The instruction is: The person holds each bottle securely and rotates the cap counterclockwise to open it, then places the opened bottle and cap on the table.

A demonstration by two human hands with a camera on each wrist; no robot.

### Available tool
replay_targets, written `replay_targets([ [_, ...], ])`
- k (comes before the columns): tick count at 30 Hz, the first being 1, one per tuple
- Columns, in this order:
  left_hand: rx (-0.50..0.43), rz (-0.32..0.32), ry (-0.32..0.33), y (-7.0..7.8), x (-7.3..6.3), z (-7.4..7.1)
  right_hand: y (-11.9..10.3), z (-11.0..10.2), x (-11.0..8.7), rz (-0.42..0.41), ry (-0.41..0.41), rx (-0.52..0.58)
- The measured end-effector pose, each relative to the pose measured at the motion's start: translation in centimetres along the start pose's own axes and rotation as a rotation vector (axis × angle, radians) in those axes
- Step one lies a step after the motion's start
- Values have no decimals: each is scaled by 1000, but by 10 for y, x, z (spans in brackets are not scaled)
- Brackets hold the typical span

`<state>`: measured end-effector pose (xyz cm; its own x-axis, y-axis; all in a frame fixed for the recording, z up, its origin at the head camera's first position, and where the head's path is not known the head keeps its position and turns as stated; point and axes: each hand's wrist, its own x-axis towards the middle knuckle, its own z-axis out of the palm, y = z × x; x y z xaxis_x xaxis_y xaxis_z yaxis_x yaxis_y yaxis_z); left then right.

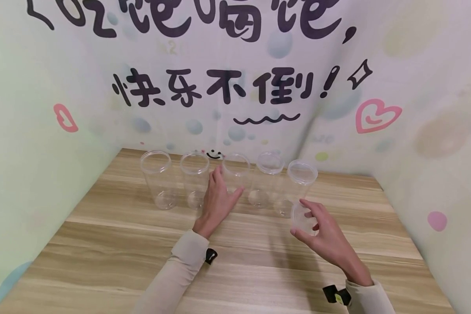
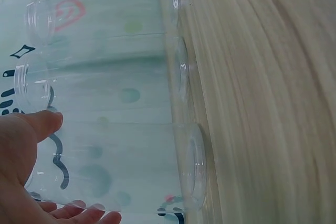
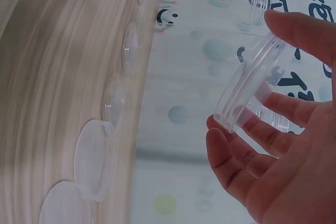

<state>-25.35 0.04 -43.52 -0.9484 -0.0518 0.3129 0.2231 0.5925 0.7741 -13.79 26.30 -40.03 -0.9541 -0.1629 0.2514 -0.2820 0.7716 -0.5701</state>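
Observation:
Several clear plastic jars stand upright in a row near the back of the wooden table. My left hand (image 1: 220, 196) is around the middle jar (image 2: 121, 166), the thumb on one side and the fingers on the other. My right hand (image 1: 329, 240) pinches a clear round lid (image 3: 249, 85) by its edge between thumb and fingers. That lid is held in front of the rightmost jar (image 1: 302, 173), apart from it. Two pale round discs (image 3: 92, 158) show low in the right wrist view; whether they are lids or jar bottoms I cannot tell.
Two jars stand left of my left hand, the leftmost jar (image 1: 156, 163) and its neighbour (image 1: 194, 164). Another jar (image 1: 270, 164) is between my hands. A printed wall (image 1: 188, 135) rises behind the row, and side walls flank the wood-grain table (image 1: 114, 244).

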Motion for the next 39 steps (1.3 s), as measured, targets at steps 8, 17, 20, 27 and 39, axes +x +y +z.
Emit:
replay_targets([
  [8, -20, 1, 19, -2, 4, 3, 6, 1, -1, 4, 0, -8],
  [17, -23, -9, 34, -4, 5, 3, 8, 2, -3, 14, 1, -11],
  [20, -21, -22, 23, -4, 5, 3, 8, 2, -3, 11, 2, -13],
  [27, -39, -84, -45, -1, -3, 0, 10, 3, -4, 5, 2, -33],
  [39, 281, -34, -244, 6, -40, -19, 14, 7, -6, 16, -5, -32],
])
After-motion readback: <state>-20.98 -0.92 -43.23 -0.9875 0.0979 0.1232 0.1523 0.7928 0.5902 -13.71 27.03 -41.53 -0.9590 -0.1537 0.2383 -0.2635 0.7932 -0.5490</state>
